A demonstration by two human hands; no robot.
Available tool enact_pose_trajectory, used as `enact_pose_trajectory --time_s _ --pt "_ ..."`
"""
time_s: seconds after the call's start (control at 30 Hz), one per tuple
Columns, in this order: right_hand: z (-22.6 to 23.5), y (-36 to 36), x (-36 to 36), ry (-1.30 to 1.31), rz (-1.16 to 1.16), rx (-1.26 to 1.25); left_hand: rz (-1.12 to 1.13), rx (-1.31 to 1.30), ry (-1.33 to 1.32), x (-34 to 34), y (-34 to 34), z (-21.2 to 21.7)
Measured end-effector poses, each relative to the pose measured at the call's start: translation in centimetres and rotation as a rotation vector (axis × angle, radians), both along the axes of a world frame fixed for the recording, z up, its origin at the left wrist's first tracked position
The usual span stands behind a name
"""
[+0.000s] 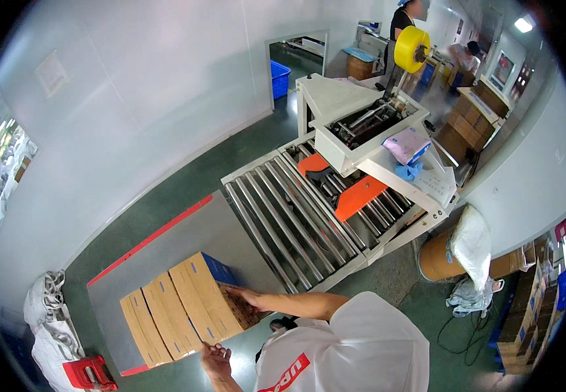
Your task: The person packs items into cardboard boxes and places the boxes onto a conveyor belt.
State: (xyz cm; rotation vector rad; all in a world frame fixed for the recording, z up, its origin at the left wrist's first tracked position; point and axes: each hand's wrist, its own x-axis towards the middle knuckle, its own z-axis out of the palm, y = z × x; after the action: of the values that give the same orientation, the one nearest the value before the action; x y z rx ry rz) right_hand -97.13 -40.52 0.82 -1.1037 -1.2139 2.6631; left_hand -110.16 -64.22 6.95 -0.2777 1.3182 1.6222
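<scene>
Three tan cardboard cartons stand pressed side by side on a grey platform [185, 238]: a left carton [138, 330], a middle carton [170, 317] and a right carton [204, 302]. The right carton is the tallest, with a blue face at its far end and a dark brown side. Against that brown side lies my right hand [251, 300], its fingers stretched along the cardboard. My left hand [216, 361] is at the near corner of the cartons, fingers loosely bent and apart, a fingertip close to the edge. Whether that fingertip touches is hard to tell.
Beyond the platform runs a roller conveyor [289, 215] into a white carton-taping machine [368, 144] with orange guides and a yellow tape roll [412, 49]. White sacks and a red case [90, 374] lie at left. A brown drum [440, 256] stands right; other people work far back.
</scene>
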Motion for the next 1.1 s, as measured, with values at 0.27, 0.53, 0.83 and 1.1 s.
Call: enact_pose_trajectory --time_s 0.27,0.53,0.83,1.1 --pt "3.4 -2.3 0.2 0.044 -0.121 0.014 -0.017 0.006 0.019 -0.4 -0.4 -0.7" --pt "-0.7 -5.0 1.7 -0.136 -0.07 0.055 -0.046 0.089 -0.019 -0.9 -0.9 -1.7" --pt "-5.3 -8.3 7.6 -0.231 -0.104 0.11 -0.263 0.135 0.05 1.8 -4.5 -4.6" --pt "-0.6 -11.4 9.2 -0.176 0.222 0.76 -0.637 0.12 0.147 6.4 -3.3 -5.2"
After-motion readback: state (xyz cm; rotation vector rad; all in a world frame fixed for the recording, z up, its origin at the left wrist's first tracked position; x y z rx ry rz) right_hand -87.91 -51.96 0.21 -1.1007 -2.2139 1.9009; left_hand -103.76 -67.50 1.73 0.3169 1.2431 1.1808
